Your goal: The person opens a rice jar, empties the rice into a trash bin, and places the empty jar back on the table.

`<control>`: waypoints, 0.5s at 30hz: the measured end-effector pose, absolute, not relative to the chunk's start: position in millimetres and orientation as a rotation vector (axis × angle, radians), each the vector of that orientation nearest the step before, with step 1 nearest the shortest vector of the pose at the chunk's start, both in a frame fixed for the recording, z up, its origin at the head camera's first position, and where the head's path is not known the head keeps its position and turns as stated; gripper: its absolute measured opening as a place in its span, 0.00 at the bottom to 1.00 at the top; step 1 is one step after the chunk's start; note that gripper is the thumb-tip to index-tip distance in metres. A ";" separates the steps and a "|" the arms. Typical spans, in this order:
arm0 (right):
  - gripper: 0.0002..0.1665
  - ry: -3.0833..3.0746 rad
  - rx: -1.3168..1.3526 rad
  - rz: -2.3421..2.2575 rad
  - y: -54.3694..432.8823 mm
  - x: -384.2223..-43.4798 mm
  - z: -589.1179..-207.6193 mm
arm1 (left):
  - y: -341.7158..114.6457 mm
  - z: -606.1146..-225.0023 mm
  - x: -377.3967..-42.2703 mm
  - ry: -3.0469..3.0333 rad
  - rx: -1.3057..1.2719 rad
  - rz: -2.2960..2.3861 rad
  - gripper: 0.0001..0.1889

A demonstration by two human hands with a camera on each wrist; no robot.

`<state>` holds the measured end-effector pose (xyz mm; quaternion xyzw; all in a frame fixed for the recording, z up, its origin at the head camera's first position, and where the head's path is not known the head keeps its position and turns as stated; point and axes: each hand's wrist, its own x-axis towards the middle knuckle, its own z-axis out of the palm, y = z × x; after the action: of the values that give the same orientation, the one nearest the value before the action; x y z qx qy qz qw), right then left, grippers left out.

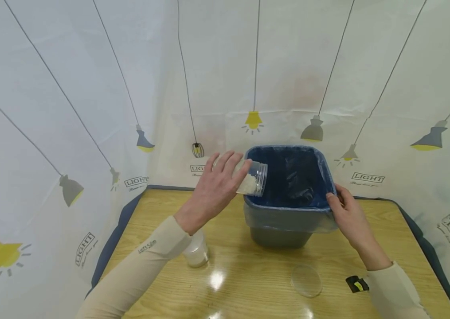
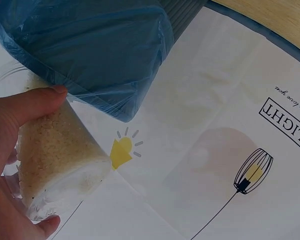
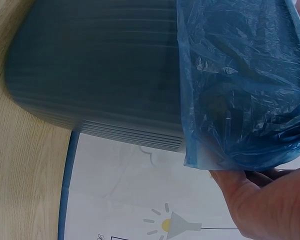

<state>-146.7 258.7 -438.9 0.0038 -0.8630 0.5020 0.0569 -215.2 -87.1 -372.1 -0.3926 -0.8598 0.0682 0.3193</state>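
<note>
My left hand point(image 1: 220, 184) grips a clear jar of rice point(image 1: 252, 178), tipped on its side with its open mouth at the bin's left rim. White grains lie along the jar's lower wall, and in the left wrist view rice point(image 2: 60, 145) shows through the side. The grey trash bin point(image 1: 278, 237) stands upright, lined with a blue plastic bag point(image 2: 90, 45) folded over its rim. At the bin's right rim, my right hand point(image 1: 350, 217) holds the edge, thumb on top; some of its fingers are hidden in the right wrist view.
A second clear container point(image 1: 197, 251) stands on the wooden table point(image 1: 244, 283) below my left forearm. A round clear lid point(image 1: 306, 280) lies in front of the bin. The printed sheet point(image 1: 217, 88) with lamp drawings rises behind and beside the table.
</note>
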 end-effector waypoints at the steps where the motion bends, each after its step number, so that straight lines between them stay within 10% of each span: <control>1: 0.39 -2.615 0.012 1.526 258.4 -146.7 -439.3 | -87.1 -372.4 -215.2 -2.258 -1.033 0.181 0.42; 15: 0.39 -2.578 0.041 1.577 258.3 -145.1 -438.8 | -83.5 -371.6 -214.2 -2.256 -1.039 0.216 0.38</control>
<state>-145.1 258.3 -438.8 0.0136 -0.8514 0.5209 0.0594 -214.2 -83.5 -371.6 -0.3950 -0.8577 0.0823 0.3186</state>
